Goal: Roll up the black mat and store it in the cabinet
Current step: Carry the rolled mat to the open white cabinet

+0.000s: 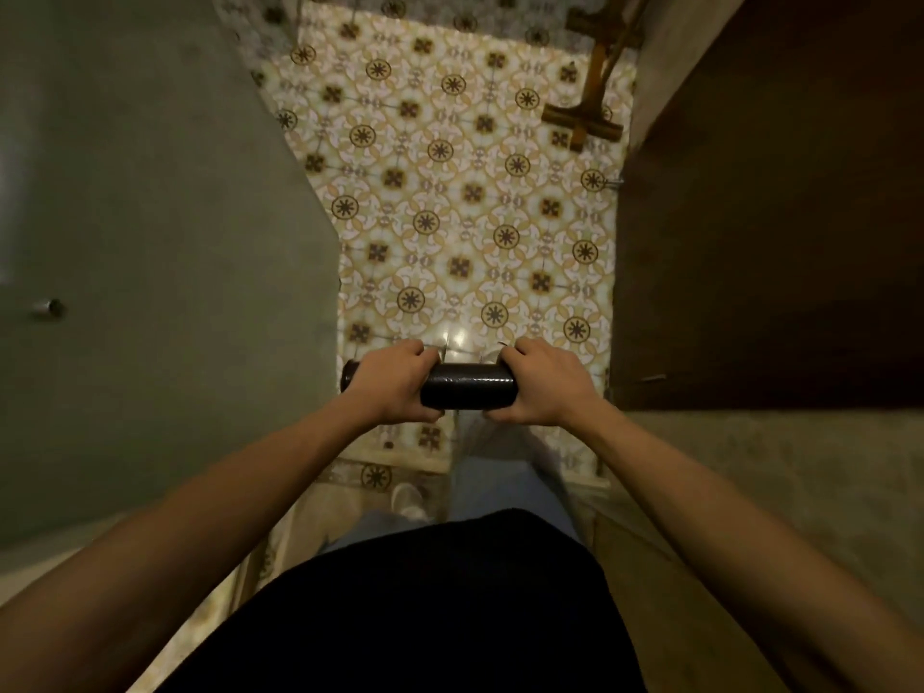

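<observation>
Mat: the black mat [467,386] is already a tight roll, lying crosswise in front of me, held up over the tiled floor [450,202]
Left hand: my left hand [392,380] is wrapped round the roll near its left end, a short stub poking out past my knuckles
Right hand: my right hand [542,382] is clenched over the right end
Feel: I'd guess it's light and a bit springy, likely to uncoil if I ease off
Grip: best kept at both ends, fingers over the loose edge
Cabinet: dark wooden panel [770,202] on my right, grey door with a knob [47,308] on my left; can't tell which is the cabinet
</observation>
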`<state>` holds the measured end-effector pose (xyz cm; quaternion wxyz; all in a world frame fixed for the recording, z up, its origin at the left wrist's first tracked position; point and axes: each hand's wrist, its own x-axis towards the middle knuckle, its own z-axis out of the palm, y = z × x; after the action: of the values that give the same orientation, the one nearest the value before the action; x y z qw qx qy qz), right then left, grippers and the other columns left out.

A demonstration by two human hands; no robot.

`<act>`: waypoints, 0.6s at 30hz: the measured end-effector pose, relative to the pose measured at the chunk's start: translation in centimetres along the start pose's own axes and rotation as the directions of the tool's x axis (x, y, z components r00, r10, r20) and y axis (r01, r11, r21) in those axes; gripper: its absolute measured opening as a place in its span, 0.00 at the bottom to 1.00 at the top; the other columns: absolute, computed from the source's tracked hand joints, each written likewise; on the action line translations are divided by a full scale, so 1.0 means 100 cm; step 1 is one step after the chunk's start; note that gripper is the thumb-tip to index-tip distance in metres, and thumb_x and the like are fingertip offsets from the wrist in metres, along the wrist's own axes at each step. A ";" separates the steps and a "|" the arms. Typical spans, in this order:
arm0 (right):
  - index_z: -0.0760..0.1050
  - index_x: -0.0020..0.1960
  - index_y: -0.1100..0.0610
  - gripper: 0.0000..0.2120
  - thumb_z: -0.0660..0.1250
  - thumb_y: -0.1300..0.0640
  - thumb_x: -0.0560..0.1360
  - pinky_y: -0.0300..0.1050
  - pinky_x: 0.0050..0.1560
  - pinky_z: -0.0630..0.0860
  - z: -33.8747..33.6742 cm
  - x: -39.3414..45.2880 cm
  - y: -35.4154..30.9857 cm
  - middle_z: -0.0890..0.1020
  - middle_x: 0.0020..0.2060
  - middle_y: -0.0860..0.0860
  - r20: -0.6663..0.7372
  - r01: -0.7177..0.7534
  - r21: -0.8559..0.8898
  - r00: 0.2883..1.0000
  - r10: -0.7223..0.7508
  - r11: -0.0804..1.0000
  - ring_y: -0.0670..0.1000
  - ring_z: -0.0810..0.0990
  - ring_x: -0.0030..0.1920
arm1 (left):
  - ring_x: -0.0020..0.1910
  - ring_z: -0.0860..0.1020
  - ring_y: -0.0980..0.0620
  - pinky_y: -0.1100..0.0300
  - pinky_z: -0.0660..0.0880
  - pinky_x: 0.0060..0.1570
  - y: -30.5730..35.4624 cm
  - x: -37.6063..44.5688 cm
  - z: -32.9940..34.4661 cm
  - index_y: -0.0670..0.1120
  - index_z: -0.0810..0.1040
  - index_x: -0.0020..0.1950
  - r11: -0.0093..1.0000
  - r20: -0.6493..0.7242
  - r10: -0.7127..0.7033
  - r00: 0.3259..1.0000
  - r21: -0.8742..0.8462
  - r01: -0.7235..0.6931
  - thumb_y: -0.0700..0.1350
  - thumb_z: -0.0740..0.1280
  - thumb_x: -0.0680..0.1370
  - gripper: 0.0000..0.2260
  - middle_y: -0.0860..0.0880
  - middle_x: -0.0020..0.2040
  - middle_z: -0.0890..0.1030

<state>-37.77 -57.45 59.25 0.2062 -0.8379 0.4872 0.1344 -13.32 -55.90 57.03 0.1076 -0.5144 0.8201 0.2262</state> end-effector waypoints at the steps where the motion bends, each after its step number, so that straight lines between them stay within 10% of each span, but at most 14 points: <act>1: 0.74 0.57 0.53 0.32 0.71 0.30 0.64 0.51 0.44 0.78 -0.007 0.019 0.014 0.77 0.50 0.52 0.003 0.010 -0.006 1.000 -0.010 1.000 0.55 0.77 0.51 | 0.48 0.77 0.48 0.58 0.68 0.35 -0.007 0.020 -0.006 0.50 0.73 0.57 1.000 0.002 -0.007 1.000 -0.006 0.007 0.65 0.72 0.64 0.29 0.49 0.50 0.76; 18: 0.73 0.57 0.51 0.34 0.69 0.27 0.62 0.49 0.47 0.77 -0.186 0.314 0.196 0.77 0.51 0.49 0.091 0.190 -0.089 0.979 -0.182 0.978 0.53 0.76 0.53 | 0.52 0.75 0.48 0.54 0.72 0.40 -0.112 0.294 -0.164 0.49 0.72 0.59 0.973 -0.069 -0.218 0.973 -0.091 0.211 0.65 0.71 0.67 0.28 0.49 0.53 0.76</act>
<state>-39.03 -98.79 58.03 0.1967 -0.8826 0.3906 0.1725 -15.53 -91.28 56.45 0.0775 -0.6127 0.7531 0.2267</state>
